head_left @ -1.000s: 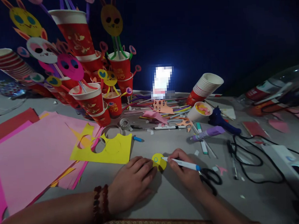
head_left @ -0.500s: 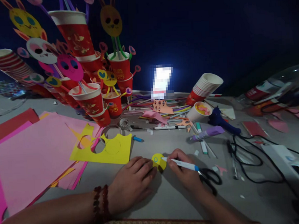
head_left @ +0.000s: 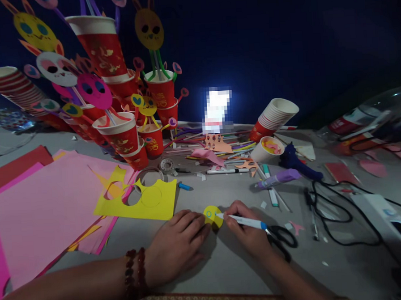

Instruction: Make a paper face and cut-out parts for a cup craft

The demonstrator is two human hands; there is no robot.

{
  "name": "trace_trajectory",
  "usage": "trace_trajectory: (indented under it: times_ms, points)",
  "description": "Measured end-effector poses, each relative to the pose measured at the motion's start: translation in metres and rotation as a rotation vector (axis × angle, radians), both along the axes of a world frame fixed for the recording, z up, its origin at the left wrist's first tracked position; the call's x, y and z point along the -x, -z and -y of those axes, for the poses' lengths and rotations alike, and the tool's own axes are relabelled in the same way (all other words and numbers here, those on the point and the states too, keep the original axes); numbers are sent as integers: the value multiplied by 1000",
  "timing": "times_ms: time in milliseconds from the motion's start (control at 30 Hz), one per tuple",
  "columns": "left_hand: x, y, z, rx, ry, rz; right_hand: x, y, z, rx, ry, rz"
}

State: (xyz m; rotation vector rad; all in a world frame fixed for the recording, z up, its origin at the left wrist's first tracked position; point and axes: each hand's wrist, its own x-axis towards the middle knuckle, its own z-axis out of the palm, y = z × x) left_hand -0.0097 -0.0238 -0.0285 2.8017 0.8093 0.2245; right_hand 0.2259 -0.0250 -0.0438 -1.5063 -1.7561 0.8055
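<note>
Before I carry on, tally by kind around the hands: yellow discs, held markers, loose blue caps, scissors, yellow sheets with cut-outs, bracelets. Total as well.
Yellow disc: 1
Marker, in the right hand: 1
Loose blue cap: 1
Scissors, partly hidden: 1
Yellow sheet with cut-outs: 1
Bracelets, on the left wrist: 2
Total: 7

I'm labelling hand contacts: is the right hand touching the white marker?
Touching: the head view shows the right hand gripping the white marker near its drawing end.
</note>
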Motion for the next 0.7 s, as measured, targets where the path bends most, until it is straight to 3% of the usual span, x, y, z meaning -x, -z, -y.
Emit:
trace_trajectory:
  times_ms: [700]
  points:
    - [1, 0, 0, -8, 9, -26, 1, 0, 1, -12, 21, -76]
